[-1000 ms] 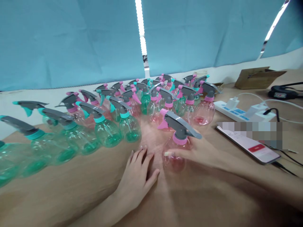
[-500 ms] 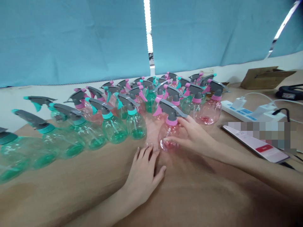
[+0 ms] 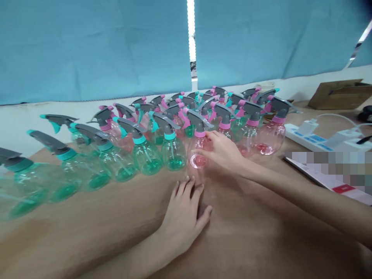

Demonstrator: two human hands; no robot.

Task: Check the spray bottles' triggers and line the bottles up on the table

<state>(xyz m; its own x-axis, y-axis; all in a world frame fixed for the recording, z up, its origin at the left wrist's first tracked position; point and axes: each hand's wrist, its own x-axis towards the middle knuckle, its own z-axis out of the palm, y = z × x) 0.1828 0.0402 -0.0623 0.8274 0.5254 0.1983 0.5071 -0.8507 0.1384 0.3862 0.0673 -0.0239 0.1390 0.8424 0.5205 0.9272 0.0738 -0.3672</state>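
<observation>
A clear pink spray bottle [image 3: 198, 157] with a grey and pink trigger head stands upright at the front of the group. My right hand [image 3: 222, 152] is closed round its right side, thumb in front and fingers by the pink collar. Directly left of it is a green spray bottle [image 3: 174, 153] with a turquoise collar, a little green liquid in its bottom. My left hand [image 3: 184, 211] lies palm down on the wooden table [image 3: 122, 224], fingers spread, holding nothing, just in front of the bottles.
Several green spray bottles [image 3: 119, 162] line the left front, with more pink and green ones behind. At right are a pink spray bottle [image 3: 270, 135], a white power strip [image 3: 308, 137] with chargers, a phone [image 3: 345, 189] and a cardboard box [image 3: 340, 95]. A blue curtain [image 3: 116, 50] hangs behind.
My right hand has moved the pink spray bottle left and back, beside the front green one. My left hand stays flat on the table. The view has shifted slightly.
</observation>
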